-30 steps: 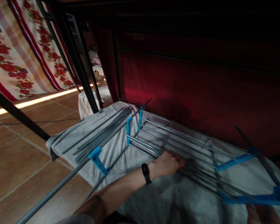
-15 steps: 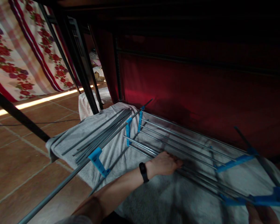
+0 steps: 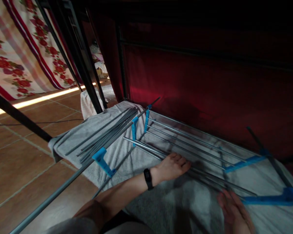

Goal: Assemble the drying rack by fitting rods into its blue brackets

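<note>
A grey towel (image 3: 161, 204) lies spread over a metal drying rack (image 3: 185, 136) with grey rods and blue plastic joints. My left hand (image 3: 172, 167), with a black band on the wrist, lies flat on the towel at the near rods, fingers slightly apart. At the lower right my right hand (image 3: 234, 213) rests palm down on the towel with its fingers spread, just left of a blue joint (image 3: 271, 199). Neither hand holds anything.
A folded wing of the rack (image 3: 104, 136) slopes down to the left over a brown tiled floor (image 3: 21, 156). A dark red cloth (image 3: 210, 84) hangs right behind the rack. Black metal posts (image 3: 85, 71) and a flowered curtain (image 3: 19, 58) stand at the left.
My right hand has come up from the bottom right edge onto the towel, leftwards. My left hand has shifted slightly left along the rods. The view has dipped a little.
</note>
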The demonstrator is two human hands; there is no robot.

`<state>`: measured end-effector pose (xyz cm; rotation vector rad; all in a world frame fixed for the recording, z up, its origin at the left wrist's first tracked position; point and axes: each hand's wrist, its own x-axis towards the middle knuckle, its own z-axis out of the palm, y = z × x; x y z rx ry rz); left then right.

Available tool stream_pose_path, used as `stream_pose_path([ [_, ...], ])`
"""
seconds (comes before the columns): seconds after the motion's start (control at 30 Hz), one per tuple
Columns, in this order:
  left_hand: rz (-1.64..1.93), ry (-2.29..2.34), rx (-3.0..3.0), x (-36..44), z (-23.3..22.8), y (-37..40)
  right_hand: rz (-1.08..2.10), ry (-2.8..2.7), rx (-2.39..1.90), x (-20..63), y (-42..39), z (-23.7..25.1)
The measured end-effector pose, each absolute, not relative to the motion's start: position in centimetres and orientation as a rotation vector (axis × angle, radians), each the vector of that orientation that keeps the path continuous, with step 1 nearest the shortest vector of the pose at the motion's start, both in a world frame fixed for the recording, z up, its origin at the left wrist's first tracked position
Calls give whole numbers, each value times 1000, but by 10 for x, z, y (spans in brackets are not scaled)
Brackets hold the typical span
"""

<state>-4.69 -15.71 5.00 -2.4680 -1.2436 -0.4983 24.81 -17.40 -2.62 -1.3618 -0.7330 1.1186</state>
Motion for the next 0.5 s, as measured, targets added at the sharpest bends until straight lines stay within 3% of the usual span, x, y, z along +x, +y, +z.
stream_pose_path([
  [0.2, -486, -1167, -2494, -47, 50, -156, 1293, -665, -1146, 240, -155, -17],
  [0.5, -489, -1139, -2503, -45, 46, -152, 1164, -757, -1156, 259, -151, -17],
])
